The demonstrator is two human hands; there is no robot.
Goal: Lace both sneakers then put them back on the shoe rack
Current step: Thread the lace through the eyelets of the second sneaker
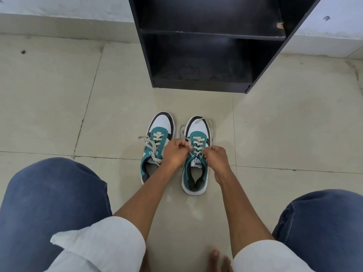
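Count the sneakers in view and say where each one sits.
2. The left sneaker stands on the floor tiles before the black shoe rack; the right sneaker stands beside it, between both hands. None on the visible shelves.

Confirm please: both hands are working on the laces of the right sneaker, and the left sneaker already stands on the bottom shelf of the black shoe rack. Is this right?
Not quite. The head view shows the left sneaker on the tiled floor, beside the right sneaker, in front of the black shoe rack. The rest holds: the left hand and right hand are both at the right sneaker's laces.
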